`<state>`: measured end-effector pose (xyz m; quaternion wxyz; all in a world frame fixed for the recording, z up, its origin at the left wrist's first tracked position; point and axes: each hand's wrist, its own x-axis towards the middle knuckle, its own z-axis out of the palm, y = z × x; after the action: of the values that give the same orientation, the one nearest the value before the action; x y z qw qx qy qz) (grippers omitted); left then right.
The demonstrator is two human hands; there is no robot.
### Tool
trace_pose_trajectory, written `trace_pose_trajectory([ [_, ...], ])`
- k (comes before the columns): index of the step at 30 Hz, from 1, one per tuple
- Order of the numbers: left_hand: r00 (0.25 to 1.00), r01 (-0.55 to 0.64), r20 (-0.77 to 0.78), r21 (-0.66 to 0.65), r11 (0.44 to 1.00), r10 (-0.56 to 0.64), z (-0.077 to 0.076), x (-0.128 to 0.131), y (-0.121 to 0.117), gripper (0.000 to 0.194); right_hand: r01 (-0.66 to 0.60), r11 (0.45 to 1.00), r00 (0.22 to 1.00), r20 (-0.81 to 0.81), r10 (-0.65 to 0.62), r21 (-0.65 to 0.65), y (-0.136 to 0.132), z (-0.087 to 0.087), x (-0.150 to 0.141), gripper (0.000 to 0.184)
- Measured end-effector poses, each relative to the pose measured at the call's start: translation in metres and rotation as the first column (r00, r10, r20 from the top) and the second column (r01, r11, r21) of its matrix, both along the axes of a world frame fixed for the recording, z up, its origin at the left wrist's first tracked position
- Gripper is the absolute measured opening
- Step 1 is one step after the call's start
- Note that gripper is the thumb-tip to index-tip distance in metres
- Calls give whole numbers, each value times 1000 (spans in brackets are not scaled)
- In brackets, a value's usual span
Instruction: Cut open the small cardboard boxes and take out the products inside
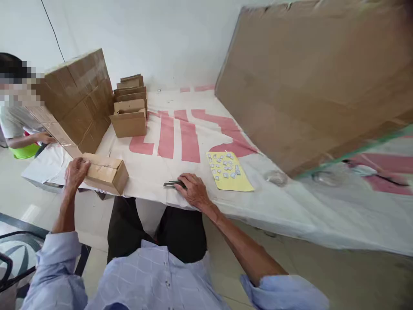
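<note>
At the front left of the table, a small closed cardboard box lies lengthwise along the edge. My left hand grips its left end, with the fingers bent over the top. My right hand rests near the front edge with its fingers closed around dark, slim tweezers. The tips point left and the rear part is hidden in my palm. Just right of that hand lies a yellow sheet bearing several small silvery pieces, too small to identify.
Several open cardboard boxes stand in a row at the back left. Large cardboard panels rise at the left and right. Clear round objects lie by the right panel. Another person is at the far left.
</note>
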<state>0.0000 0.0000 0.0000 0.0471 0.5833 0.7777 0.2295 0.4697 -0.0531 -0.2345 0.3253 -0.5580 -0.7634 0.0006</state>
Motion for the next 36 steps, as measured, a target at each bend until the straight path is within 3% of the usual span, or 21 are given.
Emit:
trace_pose_trajectory([
  [6,991,75,105,107,991,-86,-29,29,-23,54,3,1000,1000,-21,-3,-2,-2,6,-1,34],
  [15,892,164,395,170,972,-220,-49,41,-34,68,4,999,1000,16,-4,-46,-4,13,-3,33],
  [18,809,212,504,229,950,-302,-55,39,-26,66,37,996,999,30,-34,-82,0,17,-5,31],
  [22,609,280,668,325,903,-429,-65,38,-14,62,134,983,990,61,-127,-127,14,26,-13,31],
  [25,485,289,747,355,889,-455,-71,40,-8,63,192,968,979,94,-179,-159,27,33,-19,33],
  [32,370,321,809,350,880,-457,-71,47,-12,65,153,961,985,116,-129,-232,25,42,-14,17],
  [36,322,326,828,359,875,-460,-71,51,-13,60,177,927,979,-42,-202,-329,17,59,-3,11],
])
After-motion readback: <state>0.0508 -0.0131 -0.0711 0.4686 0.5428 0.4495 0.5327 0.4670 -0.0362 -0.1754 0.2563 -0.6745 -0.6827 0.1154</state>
